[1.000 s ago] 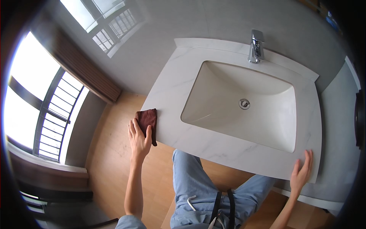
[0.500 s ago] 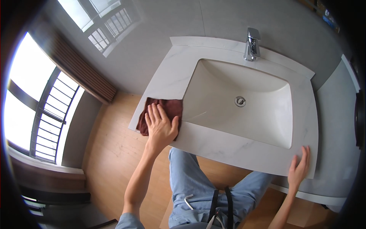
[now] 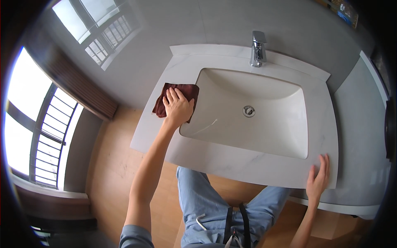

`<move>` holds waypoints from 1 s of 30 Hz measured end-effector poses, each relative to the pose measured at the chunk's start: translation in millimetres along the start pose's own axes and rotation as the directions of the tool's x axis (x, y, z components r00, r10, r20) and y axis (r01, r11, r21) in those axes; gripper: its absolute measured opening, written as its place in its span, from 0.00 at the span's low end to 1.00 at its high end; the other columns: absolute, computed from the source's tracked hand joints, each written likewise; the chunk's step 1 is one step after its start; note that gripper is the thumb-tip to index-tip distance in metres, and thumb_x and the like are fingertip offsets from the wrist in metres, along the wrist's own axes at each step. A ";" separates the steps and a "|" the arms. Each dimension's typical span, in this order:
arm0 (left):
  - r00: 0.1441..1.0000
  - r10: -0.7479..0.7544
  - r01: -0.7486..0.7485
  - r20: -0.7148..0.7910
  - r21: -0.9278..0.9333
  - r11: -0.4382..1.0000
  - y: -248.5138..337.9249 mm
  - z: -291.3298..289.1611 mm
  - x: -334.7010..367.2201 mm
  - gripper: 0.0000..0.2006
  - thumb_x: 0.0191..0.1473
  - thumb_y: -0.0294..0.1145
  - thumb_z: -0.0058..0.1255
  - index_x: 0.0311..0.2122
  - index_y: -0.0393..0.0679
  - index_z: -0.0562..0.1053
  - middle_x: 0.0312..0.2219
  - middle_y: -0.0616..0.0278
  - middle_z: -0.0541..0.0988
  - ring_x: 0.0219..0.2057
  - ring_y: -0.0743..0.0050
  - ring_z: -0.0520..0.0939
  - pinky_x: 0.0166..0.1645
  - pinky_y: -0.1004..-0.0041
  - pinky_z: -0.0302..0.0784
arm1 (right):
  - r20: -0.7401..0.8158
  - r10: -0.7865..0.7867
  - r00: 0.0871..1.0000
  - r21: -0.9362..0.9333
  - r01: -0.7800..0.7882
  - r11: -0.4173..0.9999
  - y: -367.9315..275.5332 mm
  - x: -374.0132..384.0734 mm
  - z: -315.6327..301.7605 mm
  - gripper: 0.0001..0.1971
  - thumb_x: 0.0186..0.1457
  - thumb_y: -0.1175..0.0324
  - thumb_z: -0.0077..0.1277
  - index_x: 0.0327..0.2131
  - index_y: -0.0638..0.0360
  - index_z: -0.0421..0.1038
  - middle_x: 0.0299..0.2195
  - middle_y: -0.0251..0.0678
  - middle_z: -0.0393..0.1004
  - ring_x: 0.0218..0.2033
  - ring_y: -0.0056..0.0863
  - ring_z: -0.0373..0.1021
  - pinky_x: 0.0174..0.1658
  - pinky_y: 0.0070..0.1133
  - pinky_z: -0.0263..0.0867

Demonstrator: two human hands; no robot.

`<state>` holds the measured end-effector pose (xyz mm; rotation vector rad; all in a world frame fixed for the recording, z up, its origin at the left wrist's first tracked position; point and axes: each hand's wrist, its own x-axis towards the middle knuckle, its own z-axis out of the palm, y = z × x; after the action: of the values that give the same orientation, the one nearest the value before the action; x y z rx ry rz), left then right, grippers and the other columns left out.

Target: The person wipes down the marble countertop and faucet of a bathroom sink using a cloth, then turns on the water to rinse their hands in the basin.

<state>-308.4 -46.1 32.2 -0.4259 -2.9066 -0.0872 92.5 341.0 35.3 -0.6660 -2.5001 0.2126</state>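
the left hand [image 3: 178, 106] and the brown cloth [image 3: 189, 90] under it have moved away from the person since the frame half a second ago, from the front left corner of the white veined table [image 3: 206, 155] to farther back along its left strip. the right hand [image 3: 317, 182] stays at the front right corner.

the left hand lies flat and open, palm down, its fingers fairly straight and close together and the thumb out to the right. it presses on the cloth rather than pinching it; whether the hidden fingertips curl at all, one cannot tell. the cloth spreads out around this hand, beyond the fingertips and on both sides, and its right part reaches the rim of the basin [image 3: 248, 136]. the drain [image 3: 248, 111] is to the right of the hand, and the faucet [image 3: 258, 51] stands farther back and to the right.

the right hand is loosely open, fingers extended along the table's edge, with nothing in its hold.

the cloth looks light, soft and limp, so it likely slides easily on the smooth top but may bunch or fold at the rim. a broad palm over its middle suits it best; a free corner is the place to pinch for lifting.
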 end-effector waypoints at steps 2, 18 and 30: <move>0.999 -0.022 0.022 0.046 -0.007 1.000 4.1 2.4 20.3 0.44 0.64 0.56 0.40 0.65 0.19 0.48 0.66 0.24 0.50 0.69 0.27 0.49 0.68 0.36 0.47 | 0.000 -0.002 1.000 -0.012 0.002 1.000 -1.6 0.6 -1.5 0.23 0.59 0.71 0.48 0.58 0.62 0.65 0.64 0.50 0.61 0.65 0.51 0.58 0.65 0.40 0.56; 0.976 -0.175 0.172 0.130 0.035 0.984 41.9 25.0 139.9 0.43 0.64 0.55 0.38 0.68 0.24 0.46 0.69 0.29 0.46 0.71 0.32 0.44 0.69 0.36 0.43 | 0.011 0.032 0.999 0.045 -0.032 0.998 -11.5 9.3 -5.4 0.23 0.56 0.72 0.49 0.56 0.65 0.66 0.63 0.54 0.62 0.64 0.55 0.59 0.65 0.41 0.55; 0.992 0.041 -0.056 0.118 0.125 0.991 44.3 23.9 159.5 0.37 0.65 0.46 0.40 0.67 0.25 0.48 0.67 0.29 0.50 0.70 0.32 0.49 0.68 0.37 0.48 | 0.040 0.099 0.994 0.040 -0.101 0.994 -16.7 7.8 -6.1 0.23 0.55 0.74 0.48 0.56 0.64 0.67 0.64 0.53 0.63 0.64 0.54 0.60 0.66 0.39 0.54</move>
<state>-449.7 42.7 43.2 -0.4944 -2.9897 0.1349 83.2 330.6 48.6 -0.7773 -2.4931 0.3168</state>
